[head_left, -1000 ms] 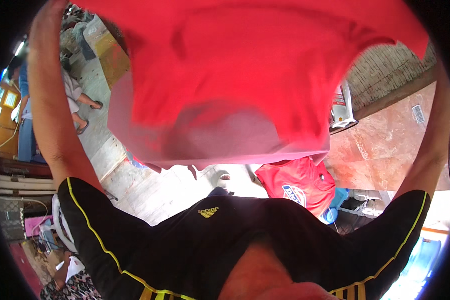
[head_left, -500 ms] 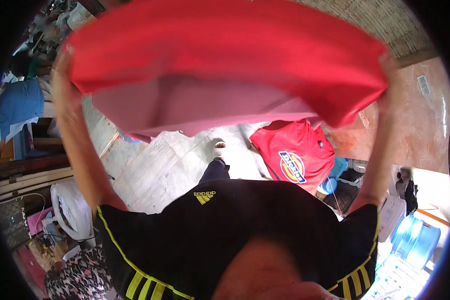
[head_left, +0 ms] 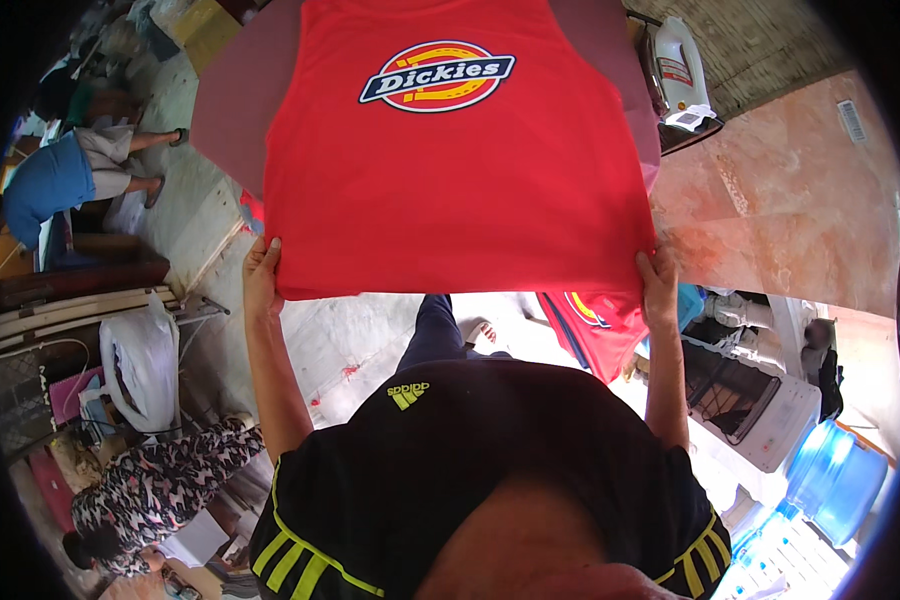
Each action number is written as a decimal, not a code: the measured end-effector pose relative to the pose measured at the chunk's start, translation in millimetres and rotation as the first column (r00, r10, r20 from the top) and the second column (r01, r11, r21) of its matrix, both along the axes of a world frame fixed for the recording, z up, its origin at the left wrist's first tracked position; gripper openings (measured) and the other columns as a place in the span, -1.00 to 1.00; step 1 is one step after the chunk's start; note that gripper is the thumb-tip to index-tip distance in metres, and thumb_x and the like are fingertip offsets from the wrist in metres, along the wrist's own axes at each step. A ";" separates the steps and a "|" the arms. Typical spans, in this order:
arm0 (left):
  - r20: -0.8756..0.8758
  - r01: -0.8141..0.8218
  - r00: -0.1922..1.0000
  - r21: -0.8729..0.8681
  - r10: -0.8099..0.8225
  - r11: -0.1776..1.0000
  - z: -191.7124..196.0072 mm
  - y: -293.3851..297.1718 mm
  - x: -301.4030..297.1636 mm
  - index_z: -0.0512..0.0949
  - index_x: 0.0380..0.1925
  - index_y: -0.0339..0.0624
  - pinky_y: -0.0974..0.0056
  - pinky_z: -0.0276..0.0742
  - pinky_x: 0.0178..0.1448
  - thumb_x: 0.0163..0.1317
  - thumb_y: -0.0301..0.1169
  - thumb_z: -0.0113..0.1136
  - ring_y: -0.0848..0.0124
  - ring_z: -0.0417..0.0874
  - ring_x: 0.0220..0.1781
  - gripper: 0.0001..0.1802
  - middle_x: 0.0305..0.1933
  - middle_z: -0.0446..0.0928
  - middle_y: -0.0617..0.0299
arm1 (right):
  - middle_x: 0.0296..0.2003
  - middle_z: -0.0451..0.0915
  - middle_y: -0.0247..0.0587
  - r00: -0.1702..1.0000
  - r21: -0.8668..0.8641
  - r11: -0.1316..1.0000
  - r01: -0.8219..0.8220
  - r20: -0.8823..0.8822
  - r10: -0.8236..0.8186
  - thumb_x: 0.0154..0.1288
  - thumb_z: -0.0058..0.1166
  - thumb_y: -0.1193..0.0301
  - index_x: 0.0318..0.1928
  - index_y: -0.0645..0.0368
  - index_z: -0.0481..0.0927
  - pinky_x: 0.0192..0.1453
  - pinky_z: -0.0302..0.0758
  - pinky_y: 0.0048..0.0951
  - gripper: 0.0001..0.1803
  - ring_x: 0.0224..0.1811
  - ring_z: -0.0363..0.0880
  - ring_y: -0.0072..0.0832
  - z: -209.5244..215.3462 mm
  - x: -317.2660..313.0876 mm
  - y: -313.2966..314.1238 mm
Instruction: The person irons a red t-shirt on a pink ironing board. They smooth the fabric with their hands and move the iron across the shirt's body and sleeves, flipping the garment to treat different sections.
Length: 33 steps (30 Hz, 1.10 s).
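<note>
A red sleeveless shirt [head_left: 460, 205] with an oval logo near its top is spread out in front of me. My left hand [head_left: 263, 268] pinches the near left corner of its hem. At the opposite near corner, my right hand [head_left: 658, 278] grips the fabric with fingers closed. The hem stretches nearly straight between them. Beyond both armholes shows a mauve panel [head_left: 238, 105]; whether it is cloth or a board I cannot tell. Partly hidden below the held shirt, a second red garment [head_left: 615, 340] with a similar logo hangs close to my right forearm.
A white jug [head_left: 678, 65] stands at the far right beside an orange-pink panel [head_left: 780, 190]. Nearer on the right are a white appliance [head_left: 785, 425] and a blue water bottle [head_left: 838, 480]. On the left, one person in blue [head_left: 55, 185] bends over; another wears a patterned top [head_left: 160, 480].
My hands have come lower and closer together, bringing the shirt's hem down. The fabric, blurred and billowing before, now lies smoother, with its logo showing. More of the second red garment is covered.
</note>
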<state>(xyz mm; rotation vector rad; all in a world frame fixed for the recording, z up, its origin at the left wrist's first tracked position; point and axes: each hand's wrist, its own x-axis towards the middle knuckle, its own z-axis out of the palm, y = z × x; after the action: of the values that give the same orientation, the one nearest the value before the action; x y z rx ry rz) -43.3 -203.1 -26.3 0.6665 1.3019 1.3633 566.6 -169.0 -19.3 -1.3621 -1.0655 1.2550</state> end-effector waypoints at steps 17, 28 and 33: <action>-0.904 -0.170 0.335 0.217 0.264 0.961 28.9 143.9 9.3 0.62 -0.16 -0.34 0.05 0.54 -0.17 0.32 -0.32 0.20 0.01 0.67 -0.25 -0.73 -0.33 0.63 -0.10 | -0.03 0.56 0.09 0.436 0.458 0.875 -0.159 0.827 -0.354 0.40 0.05 0.43 0.08 0.27 0.52 0.13 0.48 -0.15 -0.70 0.08 0.53 -0.01 -6.9 -38.4 189.4; -0.820 -0.008 0.569 -0.076 -0.058 0.997 29.7 159.9 -46.9 0.61 -0.16 -0.34 0.24 0.57 -0.17 0.24 -0.44 0.28 0.33 0.68 -0.30 -0.78 -0.30 0.67 0.07 | -0.31 0.63 -0.28 0.713 0.380 0.922 0.070 0.628 -0.313 0.33 0.19 0.48 -0.15 0.24 0.58 -0.19 0.52 -0.45 -0.86 -0.30 0.59 -0.49 -15.6 -19.8 227.2; -0.963 0.036 0.192 -0.184 -0.187 0.982 68.4 196.1 -27.4 0.60 -0.14 -0.21 0.04 0.54 -0.07 0.18 -0.46 0.29 0.00 0.63 -0.13 -0.77 -0.15 0.60 0.01 | -0.23 0.63 -0.10 0.657 0.171 0.985 -0.028 0.746 -0.111 0.24 0.24 0.49 -0.09 0.28 0.58 -0.15 0.52 -0.35 -0.76 -0.24 0.62 -0.29 -4.0 1.5 241.1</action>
<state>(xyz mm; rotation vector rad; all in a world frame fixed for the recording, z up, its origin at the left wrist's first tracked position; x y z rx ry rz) -70.7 -7.0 42.0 1.7022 2.2595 0.5595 568.1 72.1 -23.3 -1.8152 -1.6490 0.4954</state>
